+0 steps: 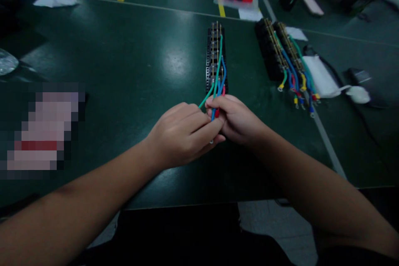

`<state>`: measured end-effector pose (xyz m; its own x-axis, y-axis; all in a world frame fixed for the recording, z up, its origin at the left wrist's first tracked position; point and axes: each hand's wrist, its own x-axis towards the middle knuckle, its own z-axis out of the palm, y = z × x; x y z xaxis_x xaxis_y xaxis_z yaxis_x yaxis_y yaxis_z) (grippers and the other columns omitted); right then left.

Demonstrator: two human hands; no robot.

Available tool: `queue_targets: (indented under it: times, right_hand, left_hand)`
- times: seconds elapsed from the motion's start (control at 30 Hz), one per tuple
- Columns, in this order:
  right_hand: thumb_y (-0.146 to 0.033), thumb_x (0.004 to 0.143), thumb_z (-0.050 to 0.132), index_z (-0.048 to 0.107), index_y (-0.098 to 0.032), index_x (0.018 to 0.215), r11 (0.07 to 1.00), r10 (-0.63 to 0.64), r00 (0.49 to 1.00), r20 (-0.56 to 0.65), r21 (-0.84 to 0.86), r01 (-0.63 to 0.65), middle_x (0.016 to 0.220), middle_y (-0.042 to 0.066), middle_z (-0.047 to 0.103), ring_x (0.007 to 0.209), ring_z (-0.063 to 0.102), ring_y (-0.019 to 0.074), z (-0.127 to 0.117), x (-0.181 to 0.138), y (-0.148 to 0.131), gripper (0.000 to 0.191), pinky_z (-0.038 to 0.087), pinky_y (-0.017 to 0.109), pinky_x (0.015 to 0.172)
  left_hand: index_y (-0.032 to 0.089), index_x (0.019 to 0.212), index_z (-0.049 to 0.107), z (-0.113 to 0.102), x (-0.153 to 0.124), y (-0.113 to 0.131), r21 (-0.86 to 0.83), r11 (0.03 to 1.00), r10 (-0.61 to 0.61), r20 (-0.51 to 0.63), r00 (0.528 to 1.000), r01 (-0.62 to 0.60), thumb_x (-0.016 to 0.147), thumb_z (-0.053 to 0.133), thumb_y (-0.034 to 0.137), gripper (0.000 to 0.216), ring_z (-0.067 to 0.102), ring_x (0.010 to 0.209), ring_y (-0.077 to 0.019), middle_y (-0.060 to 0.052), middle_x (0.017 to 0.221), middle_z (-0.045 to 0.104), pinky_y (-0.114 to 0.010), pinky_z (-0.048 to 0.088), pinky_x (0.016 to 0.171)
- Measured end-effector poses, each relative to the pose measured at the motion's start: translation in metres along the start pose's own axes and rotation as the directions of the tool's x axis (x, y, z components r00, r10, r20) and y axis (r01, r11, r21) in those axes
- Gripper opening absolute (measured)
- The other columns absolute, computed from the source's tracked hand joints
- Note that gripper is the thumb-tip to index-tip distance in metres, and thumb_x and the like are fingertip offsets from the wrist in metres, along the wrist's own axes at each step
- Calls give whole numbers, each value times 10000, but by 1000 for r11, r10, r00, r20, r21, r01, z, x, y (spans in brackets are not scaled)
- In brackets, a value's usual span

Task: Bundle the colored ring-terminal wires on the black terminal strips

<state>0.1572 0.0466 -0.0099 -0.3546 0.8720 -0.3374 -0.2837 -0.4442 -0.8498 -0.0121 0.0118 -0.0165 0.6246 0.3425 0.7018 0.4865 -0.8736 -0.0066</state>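
Green and blue wires point(221, 48) are clamped in left hand point(183, 135) and right hand point(241, 120) fingers; black strip point(207, 66) set back from bench point(124, 70) front edge.

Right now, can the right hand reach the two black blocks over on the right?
Probably yes: nothing seems to stand between the right hand and the blocks, but it's busy holding wires.
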Motion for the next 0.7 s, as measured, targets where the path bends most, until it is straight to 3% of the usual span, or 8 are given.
queue_targets:
  times: [0.33, 0.7]
  right_hand:
    - [-159, 812, 682, 594, -189, 617, 999, 3, 1000, 27, -33, -2, 621, 1, 533, 568, 456, 119, -2, 0, 1, 216, 386, 271, 580]
    - [-147, 741, 689, 630, -168, 622, 998, 35, 999, -13, 44, -34, 619, 0, 557, 608, 502, 118, 1, 0, -2, 135, 411, 240, 572]
  left_hand:
    - [104, 1096, 692, 3, -3, -2, -17, 1000, 11, -31, 999, -11, 976, 668, 306, 236, 647, 706, -182, -51, 774, 702, -335, 510, 655]
    - [139, 909, 664, 6, -1, -1, 11, 999, -37, -35, 999, 37, 1047, 503, 304, 269, 560, 699, -191, -76, 775, 664, -336, 477, 653]
